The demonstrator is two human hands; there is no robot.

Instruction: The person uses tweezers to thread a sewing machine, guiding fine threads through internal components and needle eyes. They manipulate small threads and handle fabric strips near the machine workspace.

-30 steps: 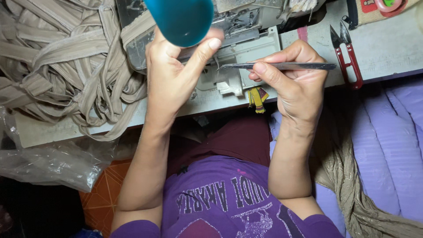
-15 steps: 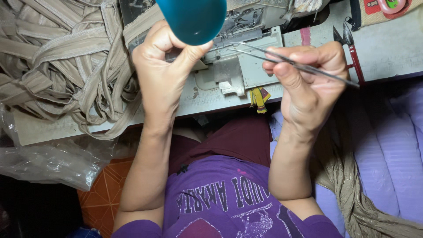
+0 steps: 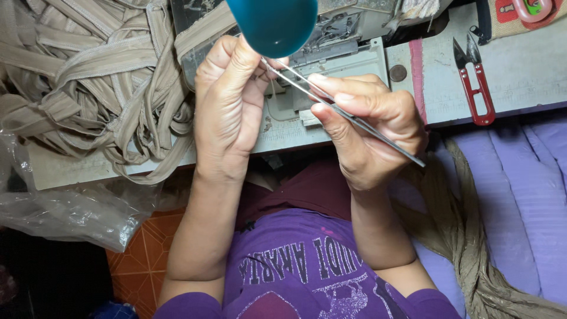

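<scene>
The right hand (image 3: 372, 127) pinches slim steel tweezers (image 3: 345, 115), tips aimed at the left hand (image 3: 227, 106), whose fingertips close on something too fine to make out, likely thread, under a teal dome (image 3: 273, 23). Threading seems underway; next calls for steady tip placement. Beyond lie the grey sewing machine (image 3: 348, 29), beige fabric strips (image 3: 88, 82) and red thread snips (image 3: 475, 82) on the counter (image 3: 520, 77).

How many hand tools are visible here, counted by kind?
Thin metal tweezers, held in the right hand: 1
Red-handled thread snips on the grey table: 1
Total: 2
</scene>
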